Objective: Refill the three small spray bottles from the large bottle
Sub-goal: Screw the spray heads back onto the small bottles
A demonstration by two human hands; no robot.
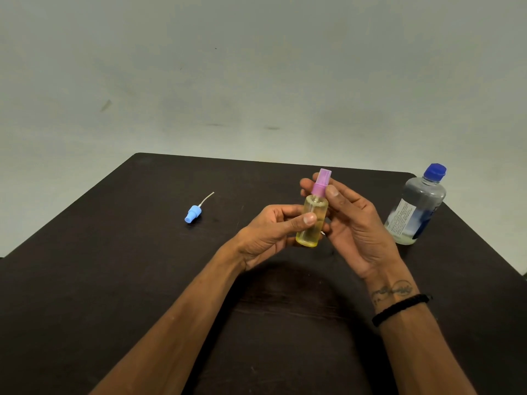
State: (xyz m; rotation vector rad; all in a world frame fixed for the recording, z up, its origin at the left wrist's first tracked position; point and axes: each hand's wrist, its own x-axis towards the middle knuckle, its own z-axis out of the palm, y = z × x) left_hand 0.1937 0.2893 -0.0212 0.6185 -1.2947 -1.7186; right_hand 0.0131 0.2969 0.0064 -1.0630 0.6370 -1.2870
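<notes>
Gripping the yellow bottle (311,223) above the surface (114,280), the left hand (271,232) holds its body, the right hand (353,223) pinches its pink cap (321,182); large bottle (416,206) at three o'clock, blue sprayer (194,213) at nine.

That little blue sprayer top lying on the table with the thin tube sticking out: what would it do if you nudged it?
The blue sprayer top lies on its side and looks round, so it would probably roll, likely in a curve. It looks like small plastic, so probably very light. Its thin tube is already bent, so it likely flexes.
</notes>
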